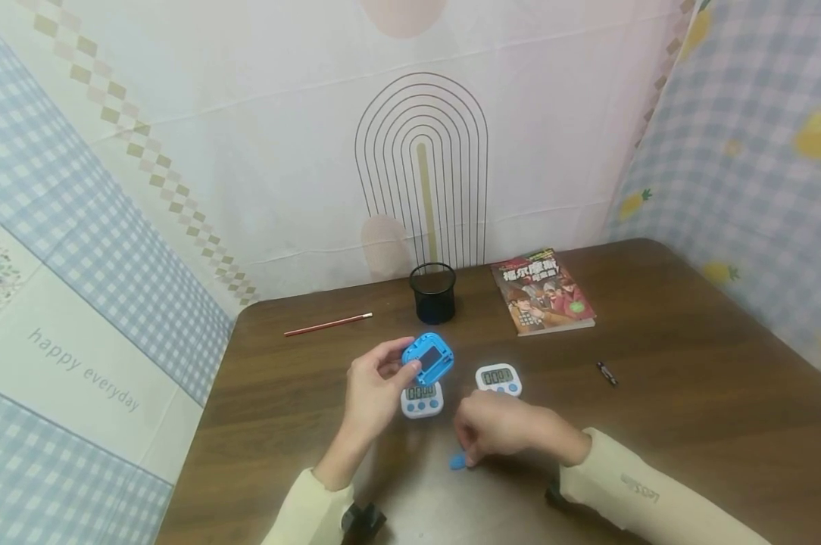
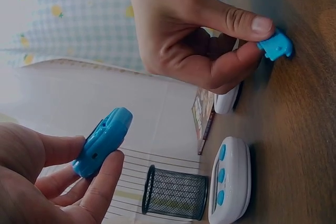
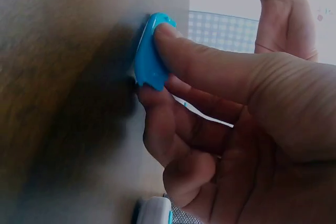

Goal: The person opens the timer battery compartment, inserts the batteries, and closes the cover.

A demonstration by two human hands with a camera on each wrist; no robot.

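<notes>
My left hand (image 1: 376,382) holds up a rounded blue plastic device (image 1: 440,369), pinched between thumb and fingers. A dark rectangle and a slot show on its face in the head view; its exact kind is unclear. Low over the table, my right hand (image 1: 495,424) pinches a small blue plastic cover (image 3: 149,59) between thumb and forefinger. Notches line one edge of this piece, and it is at or just above the wood. Just below the blue device stands a white timer (image 1: 422,406) with blue buttons. Another white timer (image 1: 499,378) is behind the right hand, partly covered by it.
A black mesh pen holder (image 1: 435,303) stands toward the back of the brown table (image 1: 260,424). To its right lies a comic-style book (image 1: 545,295), to its left a red pencil (image 1: 329,325). A small dark cylindrical object (image 1: 607,372) lies at right. Patterned cloth hangs around the table.
</notes>
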